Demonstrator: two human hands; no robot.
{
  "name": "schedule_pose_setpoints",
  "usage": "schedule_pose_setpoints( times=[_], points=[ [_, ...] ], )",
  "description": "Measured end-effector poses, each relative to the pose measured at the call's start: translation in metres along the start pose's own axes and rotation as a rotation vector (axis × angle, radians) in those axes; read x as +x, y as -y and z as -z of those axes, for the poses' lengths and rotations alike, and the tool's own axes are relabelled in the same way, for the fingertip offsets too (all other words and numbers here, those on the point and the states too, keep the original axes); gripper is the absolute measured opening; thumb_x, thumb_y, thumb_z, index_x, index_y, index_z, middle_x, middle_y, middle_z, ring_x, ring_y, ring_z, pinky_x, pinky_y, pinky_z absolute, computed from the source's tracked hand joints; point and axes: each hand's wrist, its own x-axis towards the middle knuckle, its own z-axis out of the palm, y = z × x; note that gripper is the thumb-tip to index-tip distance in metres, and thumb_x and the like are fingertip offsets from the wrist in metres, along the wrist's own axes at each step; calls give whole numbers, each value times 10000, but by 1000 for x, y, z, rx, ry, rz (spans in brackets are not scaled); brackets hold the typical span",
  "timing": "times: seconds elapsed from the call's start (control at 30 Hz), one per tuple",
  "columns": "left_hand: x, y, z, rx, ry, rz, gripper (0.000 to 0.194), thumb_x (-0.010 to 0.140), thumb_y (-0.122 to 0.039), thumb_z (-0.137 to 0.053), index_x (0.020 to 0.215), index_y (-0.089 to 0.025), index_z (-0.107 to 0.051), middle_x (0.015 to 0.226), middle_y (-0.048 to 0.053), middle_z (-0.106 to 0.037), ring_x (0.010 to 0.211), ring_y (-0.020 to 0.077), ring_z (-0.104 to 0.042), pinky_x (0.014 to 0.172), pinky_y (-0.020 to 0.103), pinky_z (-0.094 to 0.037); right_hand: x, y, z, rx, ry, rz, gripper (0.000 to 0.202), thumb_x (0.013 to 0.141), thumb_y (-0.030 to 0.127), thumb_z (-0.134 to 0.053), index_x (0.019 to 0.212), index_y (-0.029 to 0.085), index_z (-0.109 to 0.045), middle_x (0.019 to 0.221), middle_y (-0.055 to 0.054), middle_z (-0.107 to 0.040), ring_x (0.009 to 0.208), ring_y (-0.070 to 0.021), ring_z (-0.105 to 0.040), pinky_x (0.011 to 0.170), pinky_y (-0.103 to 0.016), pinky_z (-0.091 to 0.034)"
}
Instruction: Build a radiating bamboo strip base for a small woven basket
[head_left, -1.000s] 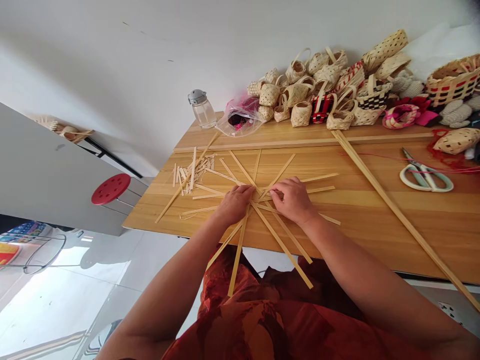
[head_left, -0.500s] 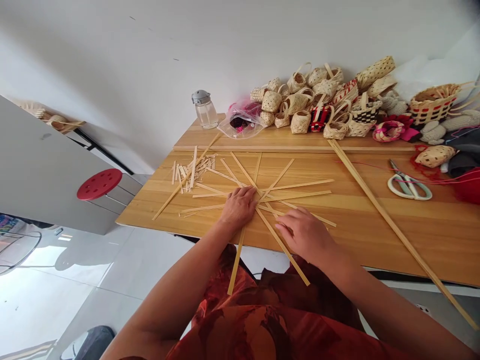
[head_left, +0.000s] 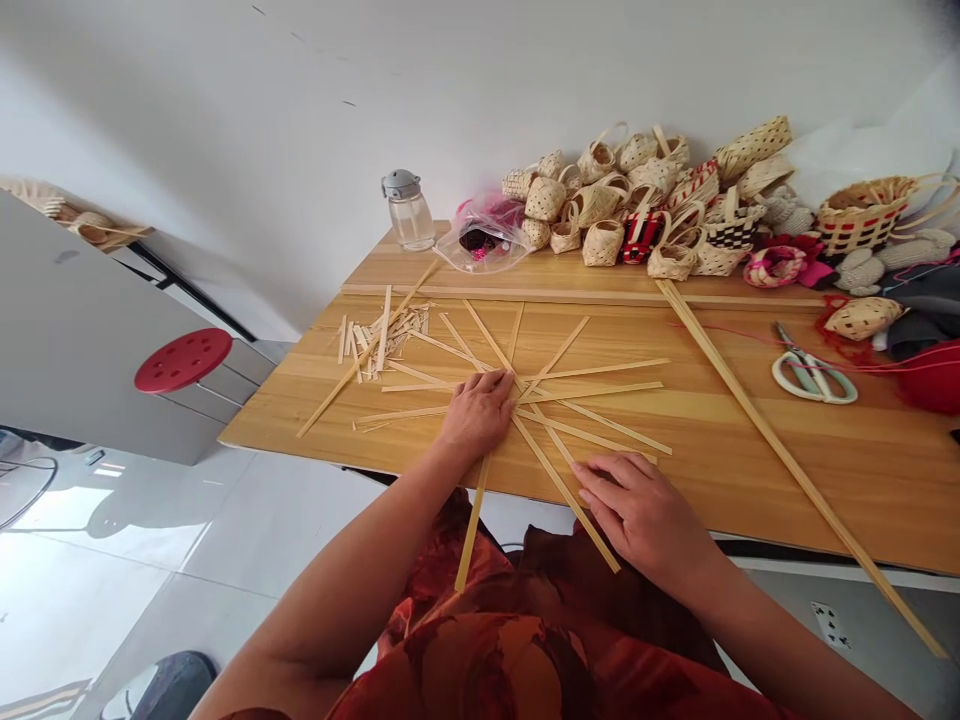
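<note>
Long, flat pale bamboo strips [head_left: 559, 478] cross one another in a star shape on the wooden table, their ends fanning out all round. My left hand [head_left: 480, 410] lies palm down over the left of the crossing, its fingers together and pressing the strips to the table. The crossing is partly hidden under these fingers. Close to the table's front edge, my right hand [head_left: 637, 505] has its thumb and fingertips closed at the lower right end of one strip, and that end is covered by the fingers. Two strips reach past the front edge above my lap.
Strip offcuts [head_left: 405, 330] lie on the left, a glass bottle [head_left: 411, 222] behind them. Small woven baskets [head_left: 604, 243] line the wall. Scissors [head_left: 814, 375] and long strips [head_left: 787, 440] are on the right. A red stool [head_left: 184, 360] stands left of the table [head_left: 885, 480].
My right hand has moved right and toward me, away from the crossing, along a strip. My left hand stays pressed on the strips. The view has shifted slightly.
</note>
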Motion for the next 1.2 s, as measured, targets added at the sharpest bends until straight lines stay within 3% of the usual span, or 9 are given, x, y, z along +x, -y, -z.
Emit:
schedule_pose_setpoints(
  times=[0.23, 0.57, 0.87, 1.03, 1.1, 1.2],
  points=[
    [-1, 0, 1, -15, 4, -1, 511, 1038, -390, -372, 1538, -283, -390, 1513, 23, -515, 1330, 245, -464, 1088, 428, -414, -9, -5, 2, 74, 15, -7, 326, 974, 204, -544, 1270, 217, -682, 1180, -103, -661, 1107, -265, -578, 991, -464, -503],
    [0, 0, 1, -25, 16, -1, 487, 1041, -403, -347, 1511, -309, -434, 1498, 29, -517, 1321, 261, -460, 1086, 449, -406, -15, -11, 19, 93, 95, 5, 275, 968, 249, -572, 1212, 248, -700, 1172, -79, -685, 1119, -252, -607, 990, -430, -510],
    [-1, 0, 2, -20, 14, 1, 482, 1039, -408, -350, 1504, -322, -442, 1486, 29, -527, 1318, 259, -463, 1080, 441, -402, 60, -45, 24, -11, 14, -71, 251, 989, 270, -514, 1060, 200, -744, 1055, -75, -748, 1008, -245, -646, 933, -399, -492],
    [0, 0, 3, -6, 19, -6, 484, 1027, -393, -370, 1497, -315, -455, 1517, 32, -493, 1302, 269, -469, 1067, 455, -415, 102, -57, 15, -204, 174, -155, 329, 983, 214, -447, 897, 179, -763, 987, -97, -757, 929, -245, -646, 917, -393, -448],
    [0, 0, 3, -2, 19, -12, 484, 1022, -387, -377, 1493, -310, -459, 1533, 31, -474, 1297, 272, -473, 1058, 460, -423, 110, -56, 11, -290, 248, -203, 338, 974, 196, -428, 941, 159, -763, 987, -122, -754, 942, -265, -632, 909, -412, -430],
    [0, 0, 4, -11, 21, -28, 479, 1022, -375, -369, 1487, -307, -463, 1543, 15, -472, 1288, 267, -482, 1043, 458, -436, 114, -50, 4, -366, 254, -300, 371, 987, 249, -400, 1141, 139, -719, 1104, -155, -737, 1042, -317, -590, 883, -453, -415]
  ],
)
